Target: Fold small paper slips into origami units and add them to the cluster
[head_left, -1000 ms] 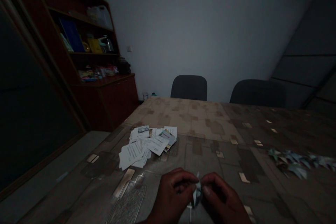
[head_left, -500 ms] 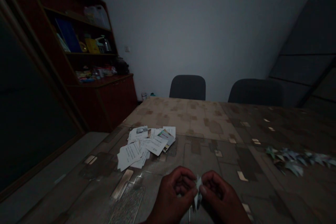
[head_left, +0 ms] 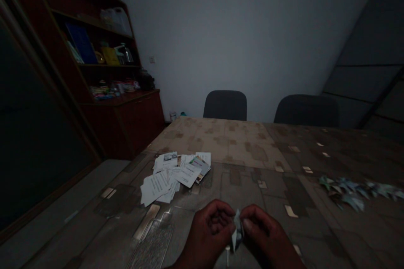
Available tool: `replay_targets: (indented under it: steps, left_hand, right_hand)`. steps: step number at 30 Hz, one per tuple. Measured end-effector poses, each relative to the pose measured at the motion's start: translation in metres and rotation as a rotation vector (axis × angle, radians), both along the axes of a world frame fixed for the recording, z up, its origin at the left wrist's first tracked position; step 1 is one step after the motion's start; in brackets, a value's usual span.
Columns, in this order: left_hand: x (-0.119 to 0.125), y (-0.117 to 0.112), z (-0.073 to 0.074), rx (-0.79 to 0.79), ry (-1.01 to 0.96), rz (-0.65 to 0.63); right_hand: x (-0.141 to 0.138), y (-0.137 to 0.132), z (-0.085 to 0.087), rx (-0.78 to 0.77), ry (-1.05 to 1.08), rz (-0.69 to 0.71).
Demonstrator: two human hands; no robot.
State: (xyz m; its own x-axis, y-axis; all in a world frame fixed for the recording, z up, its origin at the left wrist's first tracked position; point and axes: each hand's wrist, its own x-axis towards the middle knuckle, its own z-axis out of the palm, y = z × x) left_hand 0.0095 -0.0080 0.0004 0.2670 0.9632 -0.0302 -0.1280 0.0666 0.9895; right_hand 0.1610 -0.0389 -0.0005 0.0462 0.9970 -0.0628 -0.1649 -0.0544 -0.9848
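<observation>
Between my two hands, just above the near part of the table, is a small folded piece of paper [head_left: 236, 231], pale and pointed at its ends. My left hand [head_left: 212, 231] pinches its left side between thumb and fingers. From the other side, the thumb and forefinger of my right hand [head_left: 264, 231] close on its right edge. The fingertips partly cover the paper, and the dim light hides its exact folds.
A loose pile of printed paper sheets [head_left: 176, 176] lies on the patterned tablecloth [head_left: 246, 134] at left. Several folded paper pieces [head_left: 353, 193] form a row at right. Two dark chairs [head_left: 225, 105] stand beyond the table, and a shelved cabinet [head_left: 135, 113] stands far left.
The folded paper has turned slightly between my fingers, and its faces look a little more spread. Both hands stay in nearly the same place.
</observation>
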Motion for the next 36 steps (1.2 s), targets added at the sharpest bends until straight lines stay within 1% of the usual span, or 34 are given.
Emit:
replay_targets:
  steps: [5, 9, 12, 18, 23, 31, 36]
  left_hand:
    - [0.002, -0.001, -0.005, 0.039, 0.01, -0.047]
    - [0.001, -0.002, -0.005, 0.049, 0.037, -0.06]
    - [0.001, -0.002, -0.004, 0.059, 0.029, -0.06]
    - [0.001, -0.003, -0.002, 0.062, 0.024, -0.013]
    - [0.001, -0.002, 0.0, 0.037, 0.039, 0.011]
    - [0.001, -0.003, 0.002, 0.013, -0.001, -0.027]
    - [0.001, -0.002, 0.004, 0.013, 0.037, 0.004]
  right_hand:
    - [0.001, 0.0, -0.001, 0.044, -0.076, -0.038]
    - [0.001, -0.002, -0.003, 0.04, -0.101, -0.046]
    - [0.0, -0.002, -0.005, 0.049, -0.103, -0.031]
    - [0.005, -0.002, -0.01, 0.11, -0.225, 0.033]
    - [0.005, -0.003, -0.01, 0.121, -0.252, -0.046]
    - [0.005, -0.004, -0.01, 0.135, -0.318, -0.055]
    - [0.008, -0.005, -0.013, 0.192, -0.404, -0.075]
